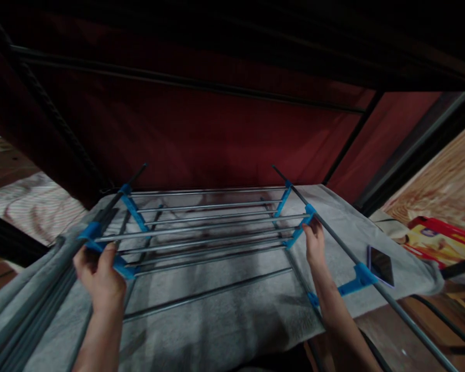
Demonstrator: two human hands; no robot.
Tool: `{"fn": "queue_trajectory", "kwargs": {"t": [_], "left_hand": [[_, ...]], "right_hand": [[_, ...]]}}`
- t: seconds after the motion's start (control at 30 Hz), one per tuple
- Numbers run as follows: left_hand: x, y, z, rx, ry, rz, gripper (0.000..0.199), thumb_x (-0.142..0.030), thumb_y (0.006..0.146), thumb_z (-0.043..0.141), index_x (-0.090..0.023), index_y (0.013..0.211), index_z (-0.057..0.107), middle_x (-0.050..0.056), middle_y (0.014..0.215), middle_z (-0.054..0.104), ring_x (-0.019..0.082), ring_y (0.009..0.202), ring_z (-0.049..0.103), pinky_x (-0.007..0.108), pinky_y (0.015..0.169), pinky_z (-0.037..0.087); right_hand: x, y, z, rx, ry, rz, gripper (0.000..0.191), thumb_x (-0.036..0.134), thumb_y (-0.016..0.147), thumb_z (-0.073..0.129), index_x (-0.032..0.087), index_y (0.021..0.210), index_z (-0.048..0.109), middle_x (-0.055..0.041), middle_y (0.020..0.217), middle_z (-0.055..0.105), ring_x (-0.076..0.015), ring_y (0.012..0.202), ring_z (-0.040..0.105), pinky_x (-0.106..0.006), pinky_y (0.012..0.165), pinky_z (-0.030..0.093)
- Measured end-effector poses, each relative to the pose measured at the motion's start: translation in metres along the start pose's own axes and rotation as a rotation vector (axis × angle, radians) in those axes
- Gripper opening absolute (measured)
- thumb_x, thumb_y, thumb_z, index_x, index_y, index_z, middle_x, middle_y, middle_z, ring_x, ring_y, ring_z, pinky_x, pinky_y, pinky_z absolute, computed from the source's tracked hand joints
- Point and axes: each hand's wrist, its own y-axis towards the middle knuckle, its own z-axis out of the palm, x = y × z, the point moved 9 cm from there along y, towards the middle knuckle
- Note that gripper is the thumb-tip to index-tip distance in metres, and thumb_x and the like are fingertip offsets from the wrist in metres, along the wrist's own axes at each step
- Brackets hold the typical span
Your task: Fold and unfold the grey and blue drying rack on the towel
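In the head view, a metal rack [213, 242] is seen at centre, above grey cloth [225, 320]. Its blue brackets are grasped by the fingers of the left hand [101, 276], lower left, and the right hand [315, 243], right of centre.

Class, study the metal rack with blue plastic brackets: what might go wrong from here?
If the rack shifts sideways, it might knock the nearby dark phone. Uneven force from the left hand and right hand, at opposite brackets, might work a thin metal rod loose. The soft grey cloth underneath might bunch, tilting the rack.
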Motion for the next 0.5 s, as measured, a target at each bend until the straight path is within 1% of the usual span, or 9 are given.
{"fn": "queue_trajectory", "kwargs": {"t": [0.07,0.1,0.17,0.23,0.33,0.43,0.5], "left_hand": [[-0.014,0.004,-0.003,-0.048,-0.037,0.06,0.036,-0.049,0.066,0.07,-0.022,0.087,0.058,-0.002,0.088,0.066,0.019,0.085,0.059,0.041,0.09,0.048],[-0.019,0.005,-0.003,-0.054,-0.003,0.077,0.035,-0.051,0.069,0.067,-0.02,0.082,0.059,-0.002,0.08,0.063,0.018,0.078,0.057,0.039,0.084,0.049],[-0.026,0.008,-0.003,-0.057,0.079,0.086,0.039,-0.055,0.075,0.063,-0.016,0.075,0.061,-0.001,0.069,0.059,0.016,0.068,0.053,0.035,0.074,0.048],[-0.027,0.01,-0.001,-0.041,0.108,0.05,0.043,-0.058,0.078,0.061,-0.015,0.073,0.062,-0.001,0.066,0.056,0.014,0.062,0.05,0.032,0.067,0.046],[-0.026,0.01,0.005,0.006,0.061,0.004,0.046,-0.06,0.079,0.06,-0.015,0.084,0.066,-0.001,0.069,0.058,0.013,0.059,0.049,0.029,0.063,0.045],[-0.027,0.009,0.008,0.016,0.071,0.021,0.049,-0.062,0.081,0.056,-0.015,0.09,0.068,-0.002,0.067,0.056,0.013,0.06,0.048,0.028,0.063,0.043],[-0.027,0.008,0.009,0.009,0.083,0.022,0.05,-0.063,0.082,0.054,-0.015,0.088,0.067,-0.002,0.064,0.053,0.013,0.059,0.047,0.028,0.063,0.042]], "right_hand": [[0.012,0.007,-0.001,0.008,0.002,-0.033,0.051,0.05,0.079,0.059,0.017,0.118,0.062,-0.0105,0.121,0.064,-0.0261,0.117,0.055,-0.044,0.108,0.036],[0.017,0.009,-0.001,0.004,-0.003,-0.048,0.05,0.052,0.081,0.058,0.017,0.117,0.063,-0.0099,0.121,0.065,-0.0261,0.117,0.054,-0.044,0.108,0.035],[0.022,0.013,-0.001,-0.022,-0.013,-0.059,0.052,0.056,0.084,0.055,0.018,0.119,0.063,-0.0085,0.117,0.065,-0.0258,0.116,0.055,-0.044,0.106,0.036],[0.021,0.017,-0.001,-0.052,-0.021,-0.044,0.056,0.06,0.085,0.052,0.018,0.121,0.061,-0.0073,0.109,0.067,-0.0255,0.109,0.058,-0.045,0.101,0.039],[0.017,0.021,0.0,-0.069,-0.09,-0.014,0.058,0.064,0.084,0.052,0.017,0.114,0.063,-0.0066,0.097,0.066,-0.0248,0.098,0.059,-0.044,0.095,0.041],[0.014,0.026,0.0,-0.077,-0.16,-0.013,0.055,0.065,0.082,0.054,0.016,0.103,0.066,-0.0065,0.093,0.065,-0.0241,0.093,0.057,-0.044,0.094,0.04],[0.013,0.028,-0.002,-0.091,-0.152,-0.01,0.054,0.064,0.082,0.055,0.016,0.102,0.067,-0.0069,0.093,0.065,-0.0241,0.093,0.057,-0.043,0.094,0.039]]}}
